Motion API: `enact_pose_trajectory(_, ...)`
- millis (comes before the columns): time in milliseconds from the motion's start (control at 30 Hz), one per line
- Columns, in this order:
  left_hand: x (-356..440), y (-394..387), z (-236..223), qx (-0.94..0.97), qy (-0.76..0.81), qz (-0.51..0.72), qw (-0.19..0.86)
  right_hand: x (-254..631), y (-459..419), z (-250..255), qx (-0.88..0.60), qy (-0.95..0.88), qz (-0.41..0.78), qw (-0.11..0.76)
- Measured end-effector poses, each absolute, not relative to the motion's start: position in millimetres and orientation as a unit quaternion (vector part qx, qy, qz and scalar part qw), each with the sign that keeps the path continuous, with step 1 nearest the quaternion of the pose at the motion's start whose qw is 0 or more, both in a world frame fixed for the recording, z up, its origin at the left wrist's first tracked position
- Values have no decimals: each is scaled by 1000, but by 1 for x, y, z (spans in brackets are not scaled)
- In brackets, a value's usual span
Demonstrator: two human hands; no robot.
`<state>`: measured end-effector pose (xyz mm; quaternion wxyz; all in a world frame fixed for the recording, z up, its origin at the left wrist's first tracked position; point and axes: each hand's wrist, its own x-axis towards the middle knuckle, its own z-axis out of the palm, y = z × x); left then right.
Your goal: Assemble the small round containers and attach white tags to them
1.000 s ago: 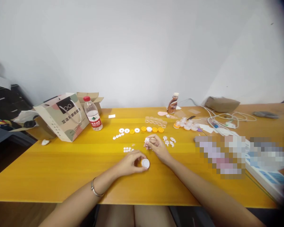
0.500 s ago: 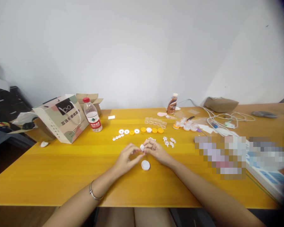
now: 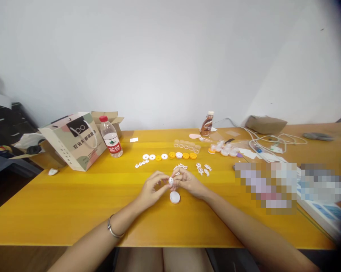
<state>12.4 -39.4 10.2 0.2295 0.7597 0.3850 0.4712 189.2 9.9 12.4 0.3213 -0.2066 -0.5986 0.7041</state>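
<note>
Between the fingertips of both hands is a small white plastic piece with holes point(image 3: 171, 181). My left hand point(image 3: 155, 189) pinches it from the left, and my right hand point(image 3: 186, 182) pinches it from the right. Just below them a round white cap point(image 3: 174, 197) rests on the table, touched by neither hand. Beyond my right hand lie several loose white pieces point(image 3: 181, 166), partly covered by the fingers. Another group of white cut-out pieces point(image 3: 200, 171) is to the right of that hand.
A row of white and yellow discs point(image 3: 172, 155) crosses the table, with clear rings point(image 3: 186, 146) behind. Small white pegs point(image 3: 142, 163) lie left. A water bottle point(image 3: 111, 138) and paper bag point(image 3: 76, 141) stand at left, a brown bottle point(image 3: 207, 124) at the back. Cables point(image 3: 258, 138) sprawl right.
My left hand let go of the round white cap, which stays on the table, and moved up to my right hand. My right hand drew a white piece nearer; both hands now grip it.
</note>
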Motion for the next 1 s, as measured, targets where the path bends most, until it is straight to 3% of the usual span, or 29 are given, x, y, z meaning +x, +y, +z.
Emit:
enact_pose_trajectory(700, 12, -42, 15, 808, 380, 418, 164, 187, 15, 3, -270, -638, 644, 323)
enact_pose_trajectory(1000, 4, -33, 1, 834, 375, 402, 51, 187, 14, 9, -266, -661, 630, 310)
